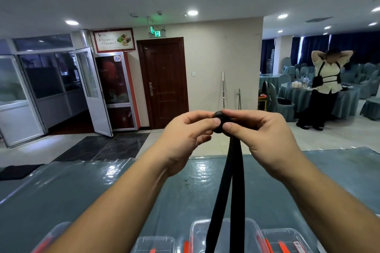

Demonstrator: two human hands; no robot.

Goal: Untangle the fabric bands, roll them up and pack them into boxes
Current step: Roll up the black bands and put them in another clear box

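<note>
A black fabric band (232, 181) is held up in front of me. Its top end is wound into a small tight roll (218, 121). My left hand (185, 137) pinches the roll from the left with thumb and fingers. My right hand (261, 135) grips it from the right, partly covering it. Two strands of the band hang straight down from the roll and leave the bottom edge of the view. Several clear plastic boxes (226, 232) with orange clips stand below on the table, near the front edge.
The table (102, 195) has a teal cloth under a shiny clear cover. Beyond it lie a tiled floor, a dark mat (102, 148) and a brown door (164, 82). A person (327, 88) stands at the far right by round tables with covered chairs.
</note>
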